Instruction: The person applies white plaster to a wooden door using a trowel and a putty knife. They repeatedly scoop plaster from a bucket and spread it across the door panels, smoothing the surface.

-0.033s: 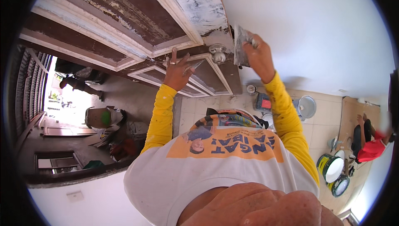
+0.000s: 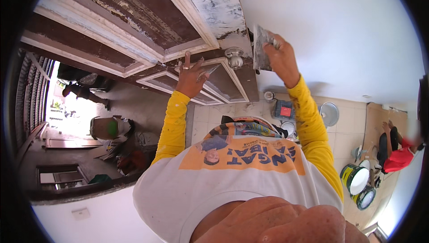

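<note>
A brown panelled wooden door (image 2: pixel 161 24) with whitish moulding and patchy filler spans the upper left, with a silver knob (image 2: pixel 234 56) near its edge. My left hand (image 2: pixel 191 75) is against the door left of the knob, some fingers raised on the moulding, gripping a thin metal putty knife (image 2: pixel 210 72). My right hand (image 2: pixel 281 57) is closed on a wide, putty-smeared scraper (image 2: pixel 261 39), held upright beside the door's edge, right of the knob.
White wall (image 2: pixel 339 33) at right. On the tiles below stand a toolbox (image 2: pixel 284 109), a metal basin (image 2: pixel 329 114) and paint buckets (image 2: pixel 357 180). A co-worker in red (image 2: pixel 397 158) is at far right; another person (image 2: pixel 80 90) is by the bright opening at left.
My right hand and the scraper have shifted slightly to the right, away from the door's edge. My left hand stays where it was.
</note>
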The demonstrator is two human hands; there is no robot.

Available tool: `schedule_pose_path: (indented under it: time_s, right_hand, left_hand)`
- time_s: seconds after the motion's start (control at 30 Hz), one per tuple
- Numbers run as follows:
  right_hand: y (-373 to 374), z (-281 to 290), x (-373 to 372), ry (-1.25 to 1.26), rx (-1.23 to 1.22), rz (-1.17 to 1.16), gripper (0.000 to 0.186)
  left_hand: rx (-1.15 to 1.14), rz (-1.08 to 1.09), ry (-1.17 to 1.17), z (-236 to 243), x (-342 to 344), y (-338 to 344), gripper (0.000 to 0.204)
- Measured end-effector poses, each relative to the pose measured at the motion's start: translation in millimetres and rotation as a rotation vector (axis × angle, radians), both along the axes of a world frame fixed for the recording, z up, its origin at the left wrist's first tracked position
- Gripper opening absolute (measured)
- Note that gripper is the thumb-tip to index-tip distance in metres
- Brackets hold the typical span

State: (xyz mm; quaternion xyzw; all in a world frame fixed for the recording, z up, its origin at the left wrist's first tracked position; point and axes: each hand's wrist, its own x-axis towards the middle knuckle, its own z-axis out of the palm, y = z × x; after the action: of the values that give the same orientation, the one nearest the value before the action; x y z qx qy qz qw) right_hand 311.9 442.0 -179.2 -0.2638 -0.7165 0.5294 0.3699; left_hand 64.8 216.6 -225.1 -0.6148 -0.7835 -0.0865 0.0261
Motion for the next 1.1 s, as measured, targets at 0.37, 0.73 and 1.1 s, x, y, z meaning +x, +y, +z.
schedule_pose_path:
  time_s: [0.37,0.73,1.1]
  right_hand:
    - [18.4,84.2,-43.7,0.146,0.591,-0.129,0.034]
    - [-13.4,57.7,-28.6,-0.038,0.171,-0.108,0.032]
    - [-61.9,25.1,-11.9,0.674,-0.879,-0.036,0.033]
  left_hand:
    - [-0.006,-0.118,-0.064,-0.5,-20.0,1.1,0.034]
    - [0.085,-0.177,-0.110,-6.9,-26.9,1.2,0.031]
    - [0.159,-0.181,-0.158,-8.8,-25.9,-6.0,0.031]
